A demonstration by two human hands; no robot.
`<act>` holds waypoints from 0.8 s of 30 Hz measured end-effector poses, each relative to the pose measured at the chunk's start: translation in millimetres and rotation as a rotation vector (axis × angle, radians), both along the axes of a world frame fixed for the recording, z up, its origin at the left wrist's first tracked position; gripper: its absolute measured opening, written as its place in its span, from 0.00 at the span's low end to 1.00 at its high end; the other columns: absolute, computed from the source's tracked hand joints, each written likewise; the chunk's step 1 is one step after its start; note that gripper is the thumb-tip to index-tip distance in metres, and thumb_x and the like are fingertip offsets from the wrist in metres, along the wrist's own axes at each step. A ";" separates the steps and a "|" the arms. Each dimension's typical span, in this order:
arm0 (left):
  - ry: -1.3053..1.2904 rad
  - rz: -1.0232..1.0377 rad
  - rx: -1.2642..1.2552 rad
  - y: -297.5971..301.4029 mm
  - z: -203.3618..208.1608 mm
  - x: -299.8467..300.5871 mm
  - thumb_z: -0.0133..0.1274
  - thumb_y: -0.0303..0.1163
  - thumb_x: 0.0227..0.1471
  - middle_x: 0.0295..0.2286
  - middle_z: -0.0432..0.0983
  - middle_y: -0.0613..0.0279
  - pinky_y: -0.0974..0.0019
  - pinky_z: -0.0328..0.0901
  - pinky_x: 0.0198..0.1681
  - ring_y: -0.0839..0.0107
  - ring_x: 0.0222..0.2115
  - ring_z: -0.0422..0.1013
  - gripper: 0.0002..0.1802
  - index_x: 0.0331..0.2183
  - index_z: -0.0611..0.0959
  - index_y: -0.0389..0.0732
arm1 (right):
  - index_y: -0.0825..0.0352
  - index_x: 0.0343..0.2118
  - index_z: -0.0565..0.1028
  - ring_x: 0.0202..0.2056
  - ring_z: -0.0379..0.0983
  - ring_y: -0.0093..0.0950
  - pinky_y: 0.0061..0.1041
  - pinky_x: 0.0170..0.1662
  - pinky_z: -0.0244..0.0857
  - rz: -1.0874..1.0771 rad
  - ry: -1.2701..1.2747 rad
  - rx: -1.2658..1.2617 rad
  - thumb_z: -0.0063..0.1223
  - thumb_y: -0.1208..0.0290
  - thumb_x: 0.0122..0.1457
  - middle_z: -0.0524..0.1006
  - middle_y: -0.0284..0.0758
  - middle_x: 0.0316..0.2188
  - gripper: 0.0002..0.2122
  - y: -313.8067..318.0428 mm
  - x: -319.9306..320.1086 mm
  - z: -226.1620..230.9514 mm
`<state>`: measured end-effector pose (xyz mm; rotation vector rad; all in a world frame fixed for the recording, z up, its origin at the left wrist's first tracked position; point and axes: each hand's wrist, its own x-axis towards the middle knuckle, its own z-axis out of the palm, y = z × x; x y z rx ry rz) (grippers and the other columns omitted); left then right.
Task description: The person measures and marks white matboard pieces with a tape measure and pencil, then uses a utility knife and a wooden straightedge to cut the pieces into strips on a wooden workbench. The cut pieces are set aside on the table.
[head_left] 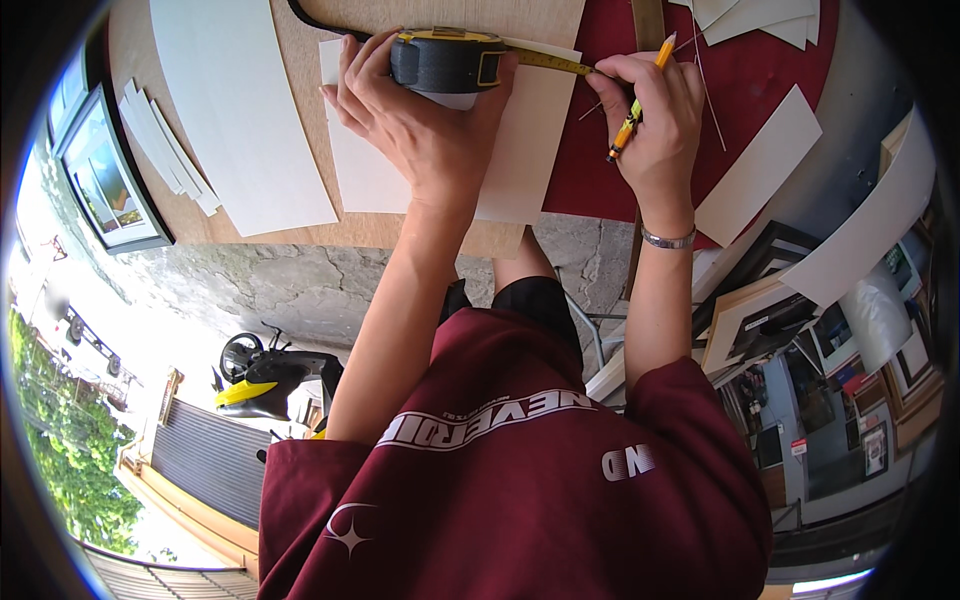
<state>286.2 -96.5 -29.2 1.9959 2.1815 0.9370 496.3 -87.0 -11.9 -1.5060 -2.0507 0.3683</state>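
My left hand is closed around a black and yellow tape measure. Its yellow blade reaches right across a white board lying on the wooden table. My right hand pinches the blade's end between thumb and forefinger, just past the board's right edge. An orange and yellow pencil is also tucked in that hand, its sharpened tip pointing up and away. Part of the white board is hidden under my left hand and the tape case.
A larger white sheet and narrow strips lie left on the wooden tabletop. Right, a dark red surface bears white offcuts and a white panel. A framed picture is far left; frames crowd the right.
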 end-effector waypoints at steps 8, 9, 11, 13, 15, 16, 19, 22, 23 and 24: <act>0.006 -0.005 -0.018 -0.2 2.0 -0.3 0.77 0.56 0.39 0.50 0.67 0.50 0.39 0.50 0.63 0.46 0.58 0.61 0.51 0.53 0.66 0.38 | 0.62 0.39 0.78 0.34 0.72 0.35 0.34 0.42 0.64 -0.002 0.003 -0.005 0.69 0.76 0.56 0.80 0.32 0.34 0.11 -0.1 -0.6 1.1; 0.006 -0.005 -0.020 0.1 2.1 -0.4 0.77 0.56 0.39 0.50 0.67 0.50 0.39 0.50 0.63 0.46 0.58 0.61 0.51 0.53 0.66 0.38 | 0.62 0.39 0.78 0.34 0.72 0.35 0.34 0.42 0.64 -0.003 0.003 -0.001 0.69 0.76 0.55 0.80 0.32 0.33 0.11 -0.1 -0.4 0.9; 0.005 -0.005 -0.017 0.5 2.1 -0.3 0.77 0.56 0.39 0.50 0.67 0.50 0.39 0.50 0.63 0.46 0.58 0.61 0.52 0.53 0.66 0.37 | 0.62 0.39 0.78 0.34 0.72 0.35 0.33 0.42 0.64 -0.004 0.002 0.006 0.70 0.76 0.55 0.79 0.32 0.33 0.11 0.0 -0.1 0.2; -0.020 0.000 -0.012 0.0 0.3 -0.3 0.77 0.55 0.39 0.51 0.68 0.51 0.34 0.47 0.64 0.44 0.60 0.61 0.52 0.54 0.66 0.38 | 0.62 0.39 0.78 0.34 0.72 0.35 0.33 0.42 0.64 -0.005 0.009 0.005 0.70 0.76 0.55 0.79 0.32 0.33 0.11 0.1 -0.1 0.5; -0.069 0.010 -0.007 -1.0 -4.3 -0.8 0.76 0.55 0.39 0.52 0.68 0.55 0.26 0.43 0.65 0.42 0.62 0.60 0.53 0.57 0.65 0.40 | 0.62 0.39 0.78 0.34 0.72 0.35 0.33 0.42 0.64 -0.005 0.010 0.002 0.70 0.76 0.55 0.79 0.32 0.33 0.11 0.3 0.0 0.8; -0.067 0.009 -0.004 -1.7 -5.1 -1.0 0.76 0.55 0.39 0.52 0.68 0.55 0.26 0.43 0.65 0.42 0.62 0.60 0.53 0.57 0.65 0.40 | 0.62 0.39 0.78 0.34 0.72 0.35 0.33 0.42 0.64 -0.005 0.009 0.000 0.70 0.76 0.55 0.80 0.32 0.34 0.11 0.3 0.0 0.8; -0.068 0.011 -0.001 -1.3 -6.1 -0.9 0.76 0.55 0.39 0.52 0.69 0.55 0.26 0.43 0.65 0.42 0.62 0.59 0.53 0.56 0.65 0.40 | 0.63 0.41 0.79 0.34 0.71 0.34 0.33 0.43 0.64 0.003 0.019 -0.012 0.68 0.76 0.57 0.80 0.32 0.34 0.10 0.2 1.4 1.8; -0.073 0.024 -0.015 -1.9 -4.5 -0.4 0.76 0.55 0.39 0.52 0.69 0.55 0.26 0.42 0.65 0.42 0.63 0.59 0.53 0.56 0.65 0.40 | 0.60 0.43 0.80 0.34 0.70 0.31 0.31 0.42 0.62 -0.007 0.124 0.029 0.65 0.70 0.61 0.78 0.30 0.32 0.09 0.3 3.1 -2.3; -0.073 0.027 -0.018 -2.4 -3.7 -0.1 0.76 0.55 0.39 0.52 0.69 0.55 0.26 0.42 0.66 0.42 0.63 0.58 0.53 0.56 0.65 0.40 | 0.59 0.44 0.81 0.34 0.70 0.30 0.31 0.42 0.61 -0.014 0.173 0.052 0.64 0.67 0.63 0.78 0.29 0.32 0.08 -0.2 3.7 -4.4; -0.072 0.030 -0.024 -2.4 -3.3 -0.1 0.76 0.56 0.39 0.52 0.69 0.55 0.26 0.42 0.66 0.42 0.63 0.58 0.52 0.56 0.65 0.40 | 0.60 0.46 0.81 0.34 0.70 0.29 0.31 0.43 0.62 -0.029 0.249 0.058 0.62 0.66 0.65 0.78 0.29 0.32 0.09 -2.3 4.7 -3.9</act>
